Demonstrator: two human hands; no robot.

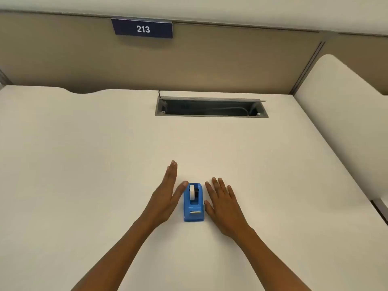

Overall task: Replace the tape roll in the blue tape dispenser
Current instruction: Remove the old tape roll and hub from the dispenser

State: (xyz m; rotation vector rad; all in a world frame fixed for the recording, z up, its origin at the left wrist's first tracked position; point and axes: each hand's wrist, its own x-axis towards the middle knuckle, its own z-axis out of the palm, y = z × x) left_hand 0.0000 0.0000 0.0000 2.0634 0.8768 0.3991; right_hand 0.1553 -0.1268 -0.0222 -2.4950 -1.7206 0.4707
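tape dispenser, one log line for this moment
stage: pre-grasp | blue tape dispenser: on desk, roll seated | left hand: open | right hand: open

Dark blue sign (143,29) on partition (63,59): "213".

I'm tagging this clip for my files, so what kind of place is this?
Probably an office or study cubicle. A numbered sign reading 213 hangs on a tan partition panel, and the pale desk has a built-in cable hatch. A blue tape dispenser sits between the two hands.

Two bare forearms, left hand (165,196), right hand (223,203), no sleeves
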